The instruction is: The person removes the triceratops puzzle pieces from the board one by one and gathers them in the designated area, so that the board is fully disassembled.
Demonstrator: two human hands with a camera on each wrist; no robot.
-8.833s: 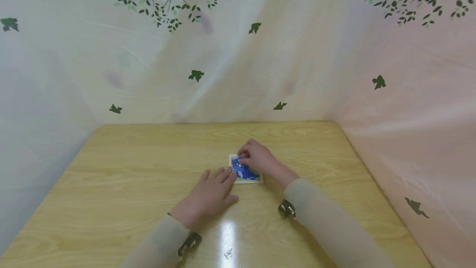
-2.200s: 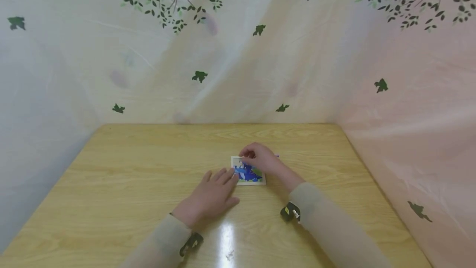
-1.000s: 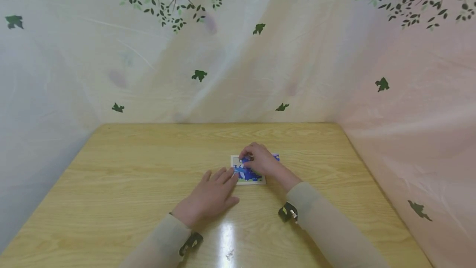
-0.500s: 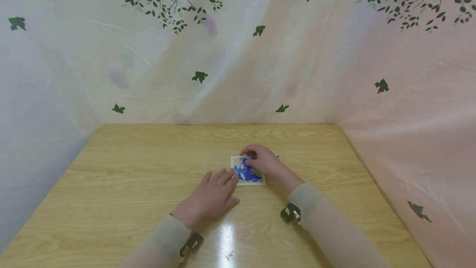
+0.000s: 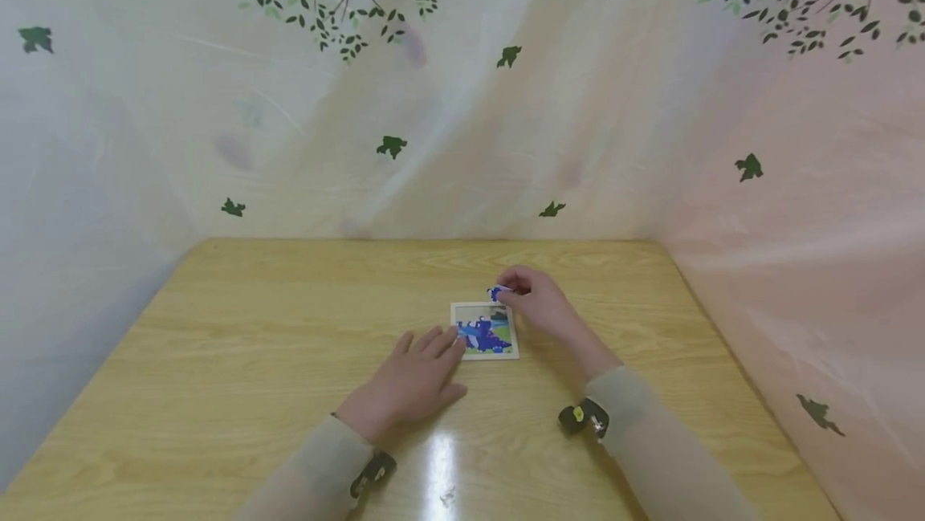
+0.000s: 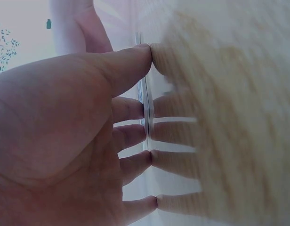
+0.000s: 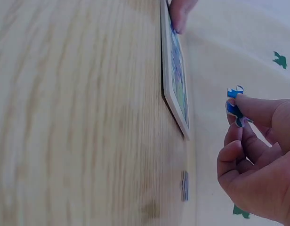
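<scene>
A small jigsaw puzzle [image 5: 486,336] with a blue dinosaur picture lies in a white-rimmed frame on the table. Its top strip shows greyish board without dinosaur picture. My left hand [image 5: 408,380] lies flat at the frame's left side, fingers straight and spread, some fingertips on its edge. Just beyond the frame's upper right corner, my right hand [image 5: 542,304] pinches a blue jigsaw piece [image 5: 495,293] between thumb and fingers. In the right wrist view that jigsaw piece [image 7: 235,111] is held above the table, apart from the frame [image 7: 175,99].
Another loose piece or small stack [image 7: 184,186] lies on the table beside the frame in the right wrist view; the right hand hides it in the head view. A leaf-patterned curtain [image 5: 462,103] hangs behind the wooden table [image 5: 253,328].
My right hand has moved from over the frame's upper part to beyond its upper right corner, bringing a blue jigsaw piece with it. The left hand keeps its place.
</scene>
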